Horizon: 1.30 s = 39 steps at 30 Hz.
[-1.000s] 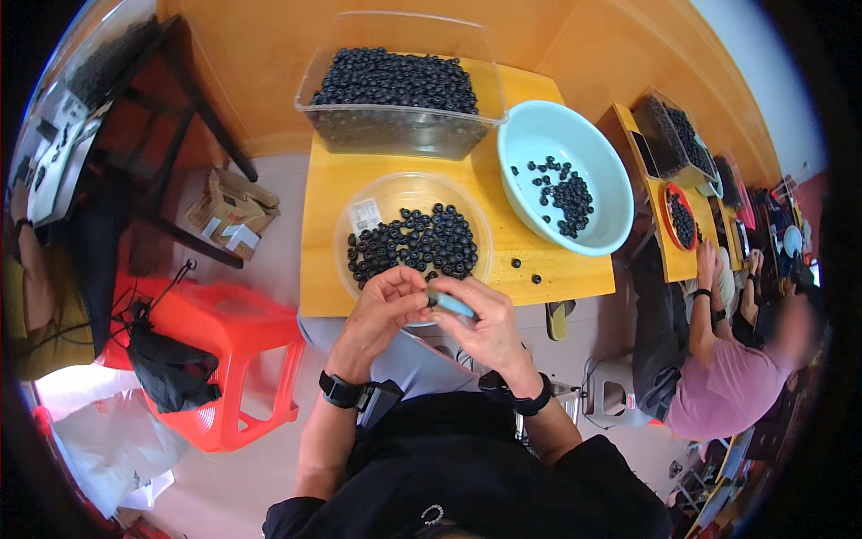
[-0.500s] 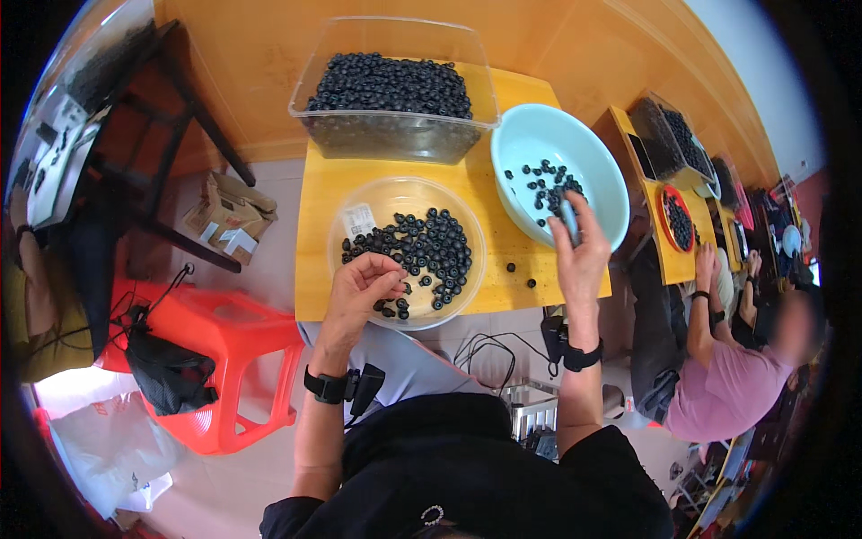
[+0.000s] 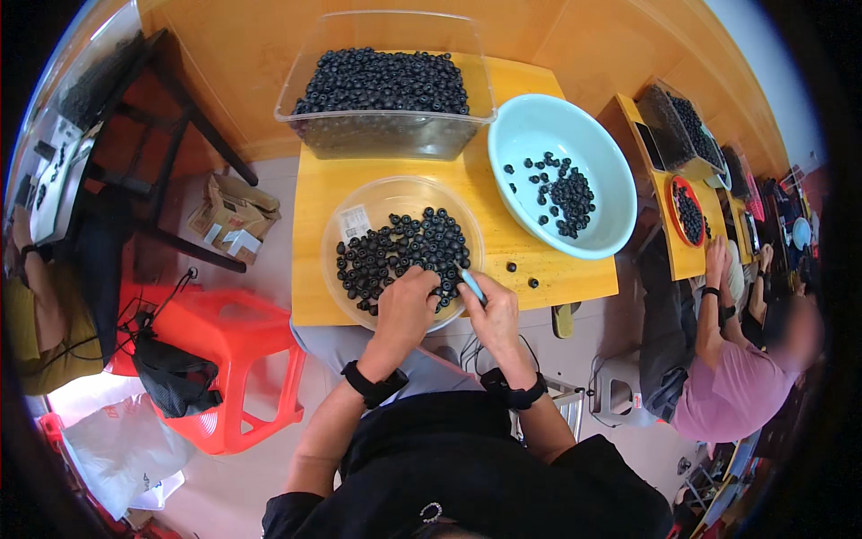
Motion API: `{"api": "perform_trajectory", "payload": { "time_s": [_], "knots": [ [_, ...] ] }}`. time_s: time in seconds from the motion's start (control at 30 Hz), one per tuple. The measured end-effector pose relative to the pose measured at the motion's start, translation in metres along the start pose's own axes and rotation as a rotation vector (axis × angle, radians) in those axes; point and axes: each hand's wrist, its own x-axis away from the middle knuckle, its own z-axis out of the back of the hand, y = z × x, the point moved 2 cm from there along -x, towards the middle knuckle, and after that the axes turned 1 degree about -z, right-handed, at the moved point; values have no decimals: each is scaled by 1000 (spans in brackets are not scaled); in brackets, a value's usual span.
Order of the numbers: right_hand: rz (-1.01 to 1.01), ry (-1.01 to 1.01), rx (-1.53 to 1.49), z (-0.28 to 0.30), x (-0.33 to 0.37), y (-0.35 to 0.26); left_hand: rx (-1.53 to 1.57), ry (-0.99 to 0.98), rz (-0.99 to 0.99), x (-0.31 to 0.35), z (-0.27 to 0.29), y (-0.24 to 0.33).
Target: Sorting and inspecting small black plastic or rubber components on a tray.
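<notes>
A shallow translucent round basin (image 3: 338,289) holds a spread of small black rounded pieces (image 3: 395,247), some showing a ring-like hole. Over its near side my left hand (image 3: 406,310) bends down with fingers closed among the pieces; whatever they pinch is hidden. My right hand (image 3: 496,323), at the basin's near right edge, is closed around a slim light-blue tool (image 3: 473,286) whose tip points at the pieces beside the left fingers. I cannot make out its kind. To the right, a pale blue basin (image 3: 530,126) has a smaller heap of black pieces (image 3: 570,199) in it.
Behind the basins, a large clear bin (image 3: 386,135) is filled with black pieces. Two loose pieces lie on the yellow table (image 3: 575,283). A red stool (image 3: 224,332) stands at left. On the right, a person in pink (image 3: 736,391) works at another table.
My right hand has moved left with the blue tool, from the pale blue basin to the translucent one. My left hand has shifted right and a little down over the pieces.
</notes>
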Motion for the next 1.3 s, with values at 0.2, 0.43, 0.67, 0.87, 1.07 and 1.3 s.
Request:
{"api": "perform_trajectory", "payload": {
  "time_s": [0.2,0.43,0.67,0.87,1.07,1.3],
  "knots": [
    [-7,-13,-3,-2,0,2,-19,14,-15,-2,-9,4],
    [10,-11,-28,1,1,-1,322,3,43,2,-7,-17],
    [265,8,-81,15,1,-21,1396,-129,344,13,25,-15],
    [356,-166,-77,10,8,-46,1585,-155,312,22,30,-23],
    [393,-216,-24,6,10,-56,1672,-145,262,24,32,-23],
    [403,-208,12,6,12,-62,1721,-179,251,26,32,-25]
  ]
}}
